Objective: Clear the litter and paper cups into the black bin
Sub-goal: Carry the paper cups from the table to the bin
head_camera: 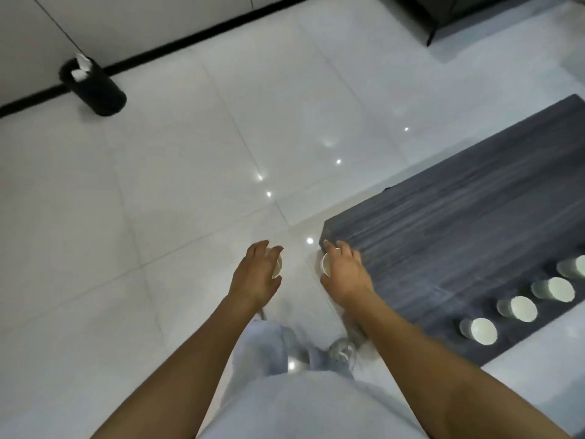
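Head view shows the left hand [255,274] wrapped round one paper cup [276,266] and the right hand [345,272] round another cup [326,264], likely to carry both at once. Far off, the black bin [95,87] waits. Four more cups [481,331] sit on the gray table [459,223].

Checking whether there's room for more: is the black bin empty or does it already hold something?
Not empty: white crumpled paper shows in the open top of the black bin, reaching its rim.

Glossy tiled floor [177,172], matt grey wood-grain table [474,198], white paper cups [481,331].
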Motion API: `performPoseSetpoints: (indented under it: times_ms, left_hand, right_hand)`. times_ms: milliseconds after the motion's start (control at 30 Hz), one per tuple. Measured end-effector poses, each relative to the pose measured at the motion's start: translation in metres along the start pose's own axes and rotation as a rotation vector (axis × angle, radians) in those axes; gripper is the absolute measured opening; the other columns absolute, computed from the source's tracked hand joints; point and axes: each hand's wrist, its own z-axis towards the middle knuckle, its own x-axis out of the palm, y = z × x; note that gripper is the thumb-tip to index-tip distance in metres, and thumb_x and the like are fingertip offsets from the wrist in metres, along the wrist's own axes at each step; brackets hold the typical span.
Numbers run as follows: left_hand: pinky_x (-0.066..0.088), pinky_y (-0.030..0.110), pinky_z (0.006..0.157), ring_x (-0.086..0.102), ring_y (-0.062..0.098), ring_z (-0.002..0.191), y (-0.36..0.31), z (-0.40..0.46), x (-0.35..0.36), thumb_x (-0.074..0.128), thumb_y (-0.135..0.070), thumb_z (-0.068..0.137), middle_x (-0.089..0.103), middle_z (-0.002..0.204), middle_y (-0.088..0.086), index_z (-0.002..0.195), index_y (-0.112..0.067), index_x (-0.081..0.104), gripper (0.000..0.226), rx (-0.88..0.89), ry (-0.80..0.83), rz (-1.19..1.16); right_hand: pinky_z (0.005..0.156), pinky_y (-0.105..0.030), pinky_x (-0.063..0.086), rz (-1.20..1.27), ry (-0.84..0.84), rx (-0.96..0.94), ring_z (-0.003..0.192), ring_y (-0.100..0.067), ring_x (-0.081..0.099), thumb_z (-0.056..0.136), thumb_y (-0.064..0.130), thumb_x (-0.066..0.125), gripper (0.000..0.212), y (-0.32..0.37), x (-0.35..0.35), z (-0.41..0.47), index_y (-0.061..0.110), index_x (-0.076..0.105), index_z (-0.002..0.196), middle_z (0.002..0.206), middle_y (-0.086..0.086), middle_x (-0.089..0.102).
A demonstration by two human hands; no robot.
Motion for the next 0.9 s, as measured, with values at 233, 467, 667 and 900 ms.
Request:
performPoseSetpoints:
  times_ms: [233, 467, 667, 900]
  left_hand:
    - [0.040, 0.032, 0.099, 0.021, 0.019, 0.140, 0.144, 0.002, -0.063, 0.062, -0.030, 0.087, 0.027, 0.151, 0.003, 0.142, -0.025, 0.034, 0.062, -0.157, -0.076, -0.098]
    - [0.040, 0.035, 0.101, 0.019, 0.019, 0.141, 0.262, 0.010, -0.119, 0.061, -0.027, 0.088, 0.026, 0.151, 0.003, 0.143, -0.024, 0.033, 0.062, -0.296, -0.094, -0.146]
    - [0.041, 0.036, 0.101, 0.020, 0.019, 0.141, 0.328, 0.042, -0.162, 0.062, -0.027, 0.087, 0.028, 0.151, 0.003, 0.142, -0.024, 0.034, 0.062, -0.378, -0.152, -0.184]
    - [0.042, 0.035, 0.098, 0.025, 0.020, 0.138, 0.412, 0.140, -0.226, 0.059, -0.029, 0.089, 0.031, 0.147, 0.002, 0.142, -0.024, 0.035, 0.058, -0.426, -0.176, -0.179]
  right_hand:
    - [0.100, -0.039, 0.044, -0.193, 0.066, -0.251, 0.133, -0.029, 0.034, 0.092, 0.025, 0.057, 0.069, 0.164, 0.028, 0.060, 0.021, 0.020, 0.150, 0.149, -0.007, 0.030]
    - [0.095, -0.035, 0.046, -0.294, 0.103, -0.480, 0.129, -0.026, 0.035, 0.092, 0.026, 0.057, 0.068, 0.312, 0.046, 0.107, 0.021, 0.021, 0.149, 0.147, -0.005, 0.031]
    - [0.096, -0.034, 0.046, -0.385, 0.134, -0.569, 0.131, -0.026, 0.035, 0.091, 0.022, 0.058, 0.070, 0.397, 0.047, 0.164, 0.022, 0.022, 0.150, 0.149, -0.005, 0.030]
    - [0.096, -0.035, 0.046, -0.433, 0.151, -0.637, 0.128, -0.028, 0.037, 0.090, 0.020, 0.059, 0.068, 0.495, 0.022, 0.284, 0.021, 0.024, 0.148, 0.146, -0.007, 0.033]
